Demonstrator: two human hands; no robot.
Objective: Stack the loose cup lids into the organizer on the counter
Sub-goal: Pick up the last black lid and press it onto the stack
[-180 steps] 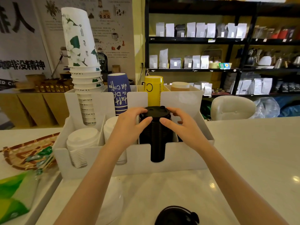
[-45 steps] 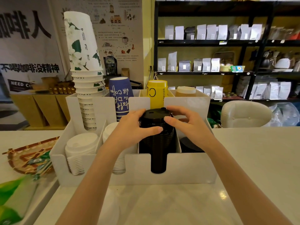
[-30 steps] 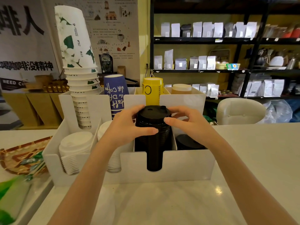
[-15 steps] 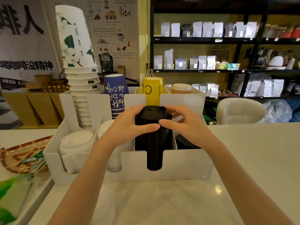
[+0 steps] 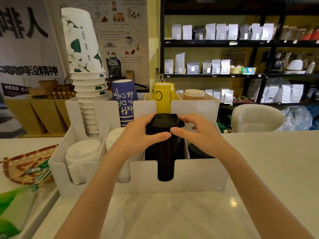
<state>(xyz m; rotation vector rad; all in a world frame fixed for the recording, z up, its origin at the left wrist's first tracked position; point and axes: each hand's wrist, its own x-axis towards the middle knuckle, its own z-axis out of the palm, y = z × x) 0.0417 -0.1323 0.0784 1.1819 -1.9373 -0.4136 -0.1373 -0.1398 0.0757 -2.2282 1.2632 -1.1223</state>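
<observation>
Two bare hands are wrapped round a stack of black lids, but going big to small: the pale marble counter (image 5: 259,169) takes up most of the shot, and on it sits a white organizer (image 5: 195,176) with slotted front compartments and taller ones behind. Back row has a tall tilted stack of white cups with green leaf print (image 5: 84,66), a blue cup (image 5: 123,102), a yellow cup (image 5: 163,99) and a tan-lidded one (image 5: 194,94). Front row, from the person's left: a stack of white lids (image 5: 81,156), another white stack mostly hidden behind the left forearm, then the black lid stack (image 5: 164,152) standing in the third compartment and poking well above its walls, and more black lids (image 5: 198,150) lying low in the fourth. The left hand (image 5: 136,135) grips the upper part of the black stack, thumb across the front, fingers curled round the far side. The right hand (image 5: 198,133) holds the other side, thumb tip nearly touching the left thumb, fingers bent near the top lid's rim. Off to the left there's a woven tray (image 5: 25,163) with green packets (image 5: 15,209).
</observation>
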